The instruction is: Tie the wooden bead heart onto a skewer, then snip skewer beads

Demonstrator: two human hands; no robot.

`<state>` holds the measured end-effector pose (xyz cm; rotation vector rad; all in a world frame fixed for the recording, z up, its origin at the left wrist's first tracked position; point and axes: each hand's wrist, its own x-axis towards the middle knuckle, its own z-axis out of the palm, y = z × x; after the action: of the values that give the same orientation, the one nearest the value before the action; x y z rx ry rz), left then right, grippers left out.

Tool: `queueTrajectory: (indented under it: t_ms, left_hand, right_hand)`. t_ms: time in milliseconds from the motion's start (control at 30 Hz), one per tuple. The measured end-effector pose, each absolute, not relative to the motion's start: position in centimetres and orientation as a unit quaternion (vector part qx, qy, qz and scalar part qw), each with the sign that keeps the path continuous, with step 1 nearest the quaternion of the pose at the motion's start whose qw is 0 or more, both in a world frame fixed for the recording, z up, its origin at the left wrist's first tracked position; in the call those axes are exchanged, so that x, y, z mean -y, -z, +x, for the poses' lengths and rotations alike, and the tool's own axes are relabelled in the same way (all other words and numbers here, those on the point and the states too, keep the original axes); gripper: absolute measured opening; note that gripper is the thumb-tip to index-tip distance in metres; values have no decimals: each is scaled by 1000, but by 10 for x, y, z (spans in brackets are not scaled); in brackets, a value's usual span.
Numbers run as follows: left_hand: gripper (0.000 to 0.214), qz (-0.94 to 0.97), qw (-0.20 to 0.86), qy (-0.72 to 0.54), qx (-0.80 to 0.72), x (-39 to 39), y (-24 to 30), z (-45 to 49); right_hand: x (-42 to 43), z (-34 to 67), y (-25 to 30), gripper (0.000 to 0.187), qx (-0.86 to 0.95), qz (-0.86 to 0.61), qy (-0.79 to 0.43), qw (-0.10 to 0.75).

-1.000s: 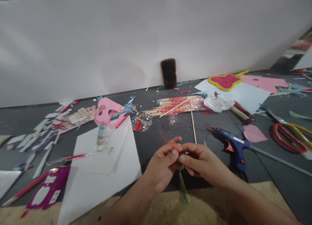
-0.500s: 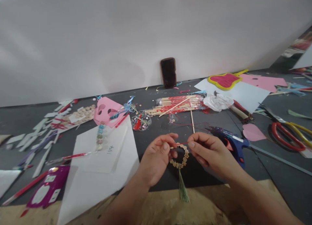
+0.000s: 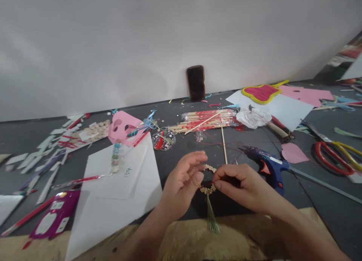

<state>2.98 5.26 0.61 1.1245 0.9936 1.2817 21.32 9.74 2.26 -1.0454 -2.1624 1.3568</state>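
A ring of small tan beads [image 3: 208, 190] is held between my hands, with a green tassel [image 3: 211, 215] hanging from its lower edge. My left hand [image 3: 181, 185] is closed on the ring's left side, its thumb and curled fingers covering that part. At the right side, my right hand [image 3: 246, 185] pinches with thumb and forefinger at the ring. A speck of red cord shows at those fingertips; the rest of what they grip is hidden. A wooden stick [image 3: 224, 144] lies just beyond the ring, and a blue glue gun [image 3: 271, 165] is beside my right hand.
Bagged wooden sticks [image 3: 207, 119], a bag of beads [image 3: 164, 140] and an upright phone [image 3: 196, 83] are farther back. White paper [image 3: 113, 212] and a pink mask [image 3: 124, 127] lie left. Red-handled scissors [image 3: 329, 159] and a pink heart [image 3: 294, 153] lie right.
The red cord stretched between my hands no longer shows as a line. My right fingertips have moved down and left, to the ring. My left fingers have shifted slightly.
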Motion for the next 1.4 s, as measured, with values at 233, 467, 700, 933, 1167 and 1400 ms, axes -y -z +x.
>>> queueTrajectory:
  t_ms: [233, 467, 700, 933, 1167, 1400]
  left_hand:
    - [32, 436, 647, -379, -498, -55, 0, 34]
    - [28, 343, 727, -393, -446, -56, 6, 37]
    - [31, 247, 775, -381, -441, -57, -4, 39]
    - [16, 168, 811, -421, -369, -59, 3, 37]
    - [10, 115, 807, -485, -316, -63, 12, 34]
    - [13, 120, 787, -483, -365, -64, 9, 34]
  right_hand:
    - [-99, 211, -16, 15, 796, -380, -421, 212]
    - [-100, 212, -15, 13, 784, -387, -415, 251]
    - [-104, 213, -18, 14, 769, -392, -415, 289]
    - [-107, 214, -5, 22, 766, -424, -326, 357]
    - [-98, 245, -45, 22, 740, -471, -253, 407]
    - [-90, 343, -46, 30, 669, -658, -127, 321]
